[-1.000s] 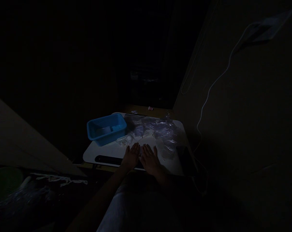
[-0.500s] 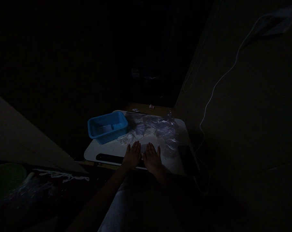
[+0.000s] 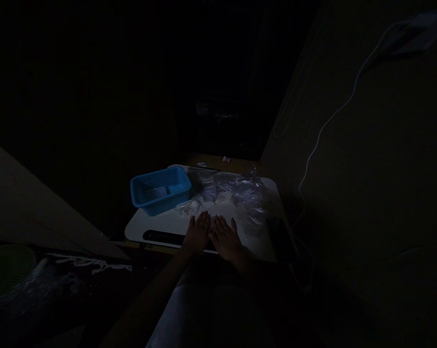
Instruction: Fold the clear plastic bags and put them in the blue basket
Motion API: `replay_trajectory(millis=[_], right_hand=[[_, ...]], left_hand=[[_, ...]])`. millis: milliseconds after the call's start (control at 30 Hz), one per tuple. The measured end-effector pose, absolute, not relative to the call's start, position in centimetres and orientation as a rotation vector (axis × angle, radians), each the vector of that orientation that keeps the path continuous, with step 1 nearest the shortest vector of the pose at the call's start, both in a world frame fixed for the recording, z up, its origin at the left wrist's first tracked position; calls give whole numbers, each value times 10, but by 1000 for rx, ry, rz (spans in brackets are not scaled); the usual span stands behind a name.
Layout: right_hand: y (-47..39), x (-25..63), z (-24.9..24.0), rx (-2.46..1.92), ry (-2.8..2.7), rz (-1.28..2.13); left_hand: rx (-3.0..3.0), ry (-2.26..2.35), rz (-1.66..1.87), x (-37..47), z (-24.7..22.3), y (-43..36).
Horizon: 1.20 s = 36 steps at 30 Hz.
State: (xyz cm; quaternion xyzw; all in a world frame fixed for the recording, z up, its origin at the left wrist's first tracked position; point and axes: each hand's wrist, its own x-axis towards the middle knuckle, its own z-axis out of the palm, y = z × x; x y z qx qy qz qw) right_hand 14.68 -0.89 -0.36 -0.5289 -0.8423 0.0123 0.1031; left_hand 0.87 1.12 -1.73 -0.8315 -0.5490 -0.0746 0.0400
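My left hand (image 3: 197, 233) lies palm down with its fingers stretched out, over the near part of a small white table (image 3: 155, 223). Beside it, my right hand (image 3: 226, 238) is also flat, fingers extended and angled towards the left one. A thin, pale clear piece (image 3: 215, 220), seemingly plastic, shows between the fingertips; its kind is hard to make out in the dark. Just beyond the fingers lies a small crumpled clear bag (image 3: 190, 208) with something pale inside. Crinkled clear plastic bags (image 3: 245, 191) spread over the far right of the tabletop.
A blue plastic basin (image 3: 160, 191) with pale flat pieces inside stands at the table's left. A dark flat phone-like object (image 3: 281, 239) lies at the right edge. Along the right wall hangs a white cable (image 3: 317, 140). A green basket (image 3: 10, 268) sits on the floor at left.
My right hand has shifted slightly and turned more to the left, its fingertips nearer my left hand. Less of the pale piece between them shows. My left hand has hardly moved.
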Motion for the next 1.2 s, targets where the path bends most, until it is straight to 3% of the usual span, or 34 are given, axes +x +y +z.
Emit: replay_trajectory(millis=[367,633,1000,1200], right_hand=[[-8,140,-10,-1875,-2223,-25],[-12,144,-4,-1560,-2458,17],[-10,141,-7,-1724,-2377,16],[-10,141,-5,-1729,-2378,57]], left_hand=[[-2516,-1706,-278,11,-18,11],[-2538,-1700,-239,9,-19,12],[-2550,-1686,-327,6,-18,10],[-2748,-1413,-386,3,-12,6]])
